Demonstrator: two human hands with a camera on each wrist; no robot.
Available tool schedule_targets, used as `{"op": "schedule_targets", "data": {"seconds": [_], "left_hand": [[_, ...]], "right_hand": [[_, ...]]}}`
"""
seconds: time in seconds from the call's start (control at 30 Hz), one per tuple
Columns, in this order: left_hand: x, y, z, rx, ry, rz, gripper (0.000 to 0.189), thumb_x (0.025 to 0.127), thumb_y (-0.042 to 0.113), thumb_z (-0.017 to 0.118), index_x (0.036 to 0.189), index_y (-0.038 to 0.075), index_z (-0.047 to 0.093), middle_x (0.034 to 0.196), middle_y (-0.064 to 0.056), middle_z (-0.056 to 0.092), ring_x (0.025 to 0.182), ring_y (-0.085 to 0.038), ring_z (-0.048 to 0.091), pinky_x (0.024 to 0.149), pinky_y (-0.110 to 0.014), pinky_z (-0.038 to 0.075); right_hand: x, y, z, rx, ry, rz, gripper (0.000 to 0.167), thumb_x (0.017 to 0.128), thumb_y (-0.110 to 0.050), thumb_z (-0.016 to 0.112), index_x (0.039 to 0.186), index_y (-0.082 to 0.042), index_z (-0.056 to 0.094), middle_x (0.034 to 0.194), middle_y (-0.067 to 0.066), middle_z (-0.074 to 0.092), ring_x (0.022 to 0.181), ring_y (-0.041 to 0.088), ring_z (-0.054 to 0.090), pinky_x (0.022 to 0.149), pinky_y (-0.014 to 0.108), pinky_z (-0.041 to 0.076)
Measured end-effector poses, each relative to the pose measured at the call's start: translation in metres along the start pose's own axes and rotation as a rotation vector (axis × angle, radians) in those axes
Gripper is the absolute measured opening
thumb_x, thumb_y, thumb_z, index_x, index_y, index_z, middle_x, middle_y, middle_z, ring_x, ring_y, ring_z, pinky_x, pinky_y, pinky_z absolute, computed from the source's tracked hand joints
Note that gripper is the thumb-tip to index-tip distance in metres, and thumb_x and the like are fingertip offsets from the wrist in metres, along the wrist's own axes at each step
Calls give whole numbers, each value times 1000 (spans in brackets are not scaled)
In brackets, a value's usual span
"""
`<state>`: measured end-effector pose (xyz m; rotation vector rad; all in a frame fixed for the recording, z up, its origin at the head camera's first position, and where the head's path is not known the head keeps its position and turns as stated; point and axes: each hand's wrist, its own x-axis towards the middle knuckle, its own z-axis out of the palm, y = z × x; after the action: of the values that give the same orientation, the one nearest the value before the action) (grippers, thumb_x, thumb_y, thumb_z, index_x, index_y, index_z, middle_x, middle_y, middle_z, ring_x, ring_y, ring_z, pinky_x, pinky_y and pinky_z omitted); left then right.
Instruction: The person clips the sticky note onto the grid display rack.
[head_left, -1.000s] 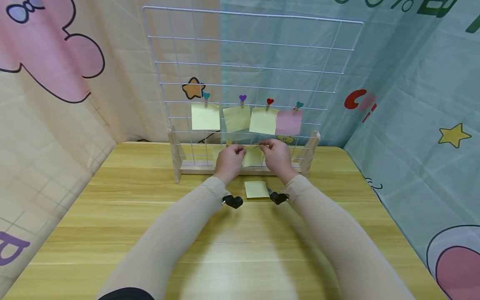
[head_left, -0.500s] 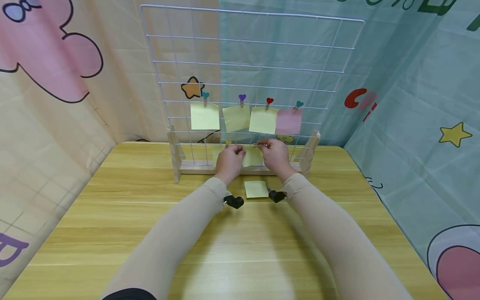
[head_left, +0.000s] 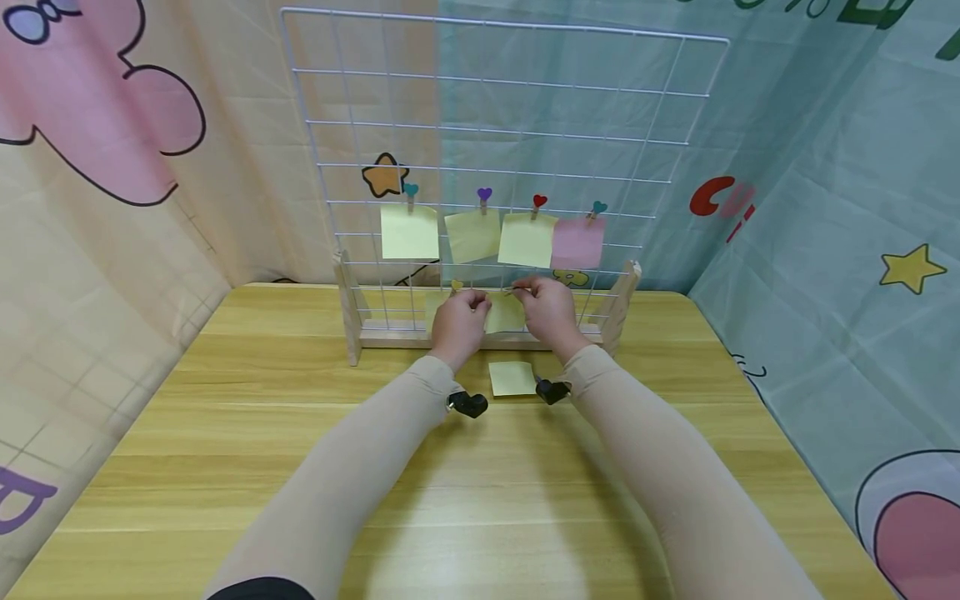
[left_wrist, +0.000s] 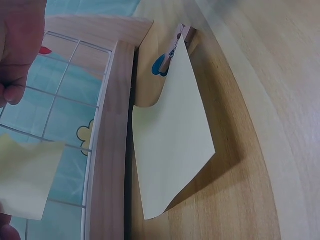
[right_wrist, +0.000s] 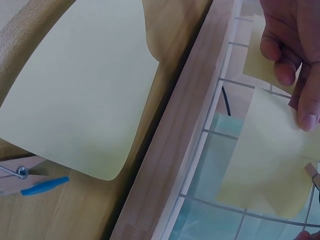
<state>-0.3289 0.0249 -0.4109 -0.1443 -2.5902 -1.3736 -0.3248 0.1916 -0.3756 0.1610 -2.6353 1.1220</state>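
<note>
In the head view my left hand (head_left: 459, 327) pinches the upper left edge of a pale yellow sticky note (head_left: 507, 312) against the low part of a white wire grid (head_left: 525, 132). To its right, my right hand (head_left: 552, 312) pinches a small wooden clothespin (right_wrist: 313, 174) at the note's top edge; its red heart (left_wrist: 45, 50) peeks out in the left wrist view. Partly behind my left hand, another yellow note (head_left: 432, 307) hangs from a yellow heart clothespin (head_left: 456, 286). On the table lies a loose yellow note (left_wrist: 172, 135) beside a blue heart clothespin (left_wrist: 172, 52).
Higher on the grid hang a few yellow notes (head_left: 410, 232) and a pink note (head_left: 577, 244), each under a heart clothespin. A wooden base (head_left: 397, 339) with side feet (head_left: 621, 308) holds the grid upright on the wooden table (head_left: 480, 492). Printed curtains surround it.
My right hand has shifted very slightly left along the held note's top edge. My left hand stays in place, and the hanging notes have not moved.
</note>
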Motion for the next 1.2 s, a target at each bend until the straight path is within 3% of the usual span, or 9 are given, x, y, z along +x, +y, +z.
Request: {"op": "schedule_targets", "data": {"seconds": [0.57,0.8,1.03,1.2], "left_hand": [[-2,2,0,32,7,13,24,107,30,62,121,15,77,120,-4,77,108,-25,73,90,-43,58],[-1,1,1,41,10,25,25,107,30,62,122,16,77,122,-2,77,110,-24,73,92,-43,58],[-1,2,-1,60,13,43,23,107,29,63,120,17,78,122,-2,78,112,-25,73,94,-44,58],[0,2,-1,68,8,40,24,107,29,63,121,17,78,123,-2,78,114,-25,73,95,-44,58]], "right_hand": [[5,-1,-1,-98,-46,-40,28,108,-26,61,126,-12,77,50,-5,40,45,14,36,51,32,33],[6,-2,-4,-124,-51,-47,28,109,-25,59,126,-13,77,59,3,55,47,14,36,52,32,34],[7,-3,-6,-143,-58,-66,27,109,-23,59,126,-13,77,56,1,55,46,13,34,52,30,33],[8,-2,-5,-145,-64,-59,28,109,-23,59,127,-12,77,74,10,73,48,13,35,53,31,33]]}}
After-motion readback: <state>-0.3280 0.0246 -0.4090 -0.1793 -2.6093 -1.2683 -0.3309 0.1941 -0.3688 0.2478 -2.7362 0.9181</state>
